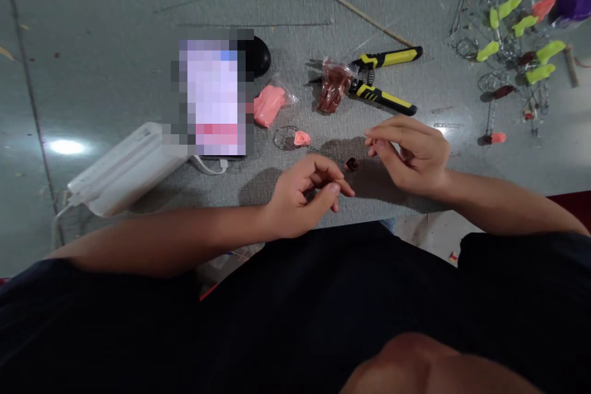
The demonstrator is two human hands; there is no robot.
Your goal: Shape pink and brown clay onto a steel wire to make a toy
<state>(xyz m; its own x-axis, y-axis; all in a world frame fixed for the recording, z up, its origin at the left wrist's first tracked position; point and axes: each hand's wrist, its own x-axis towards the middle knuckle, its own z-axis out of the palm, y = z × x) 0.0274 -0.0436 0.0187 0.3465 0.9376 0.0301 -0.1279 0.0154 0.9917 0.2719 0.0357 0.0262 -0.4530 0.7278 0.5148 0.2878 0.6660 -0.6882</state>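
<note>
My left hand (305, 194) is curled, thumb against the fingertips, pinching something small that I cannot make out. Just right of its fingertips a small dark red piece (351, 164) sits at the end of a thin wire. My right hand (409, 151) hovers beside that piece with its fingers bent and pinched on a thin wire. A wire ring with a pink piece (301, 138) lies just beyond my left hand on the grey mat (138, 31).
Yellow-and-black pliers (383, 77), a bag of dark red pieces (333, 87) and a bag of pink pieces (269, 104) lie further out. A phone (215, 95) and a white power strip (117, 169) are at left. Wire figures with yellow-green leaves (517, 43) fill the far right.
</note>
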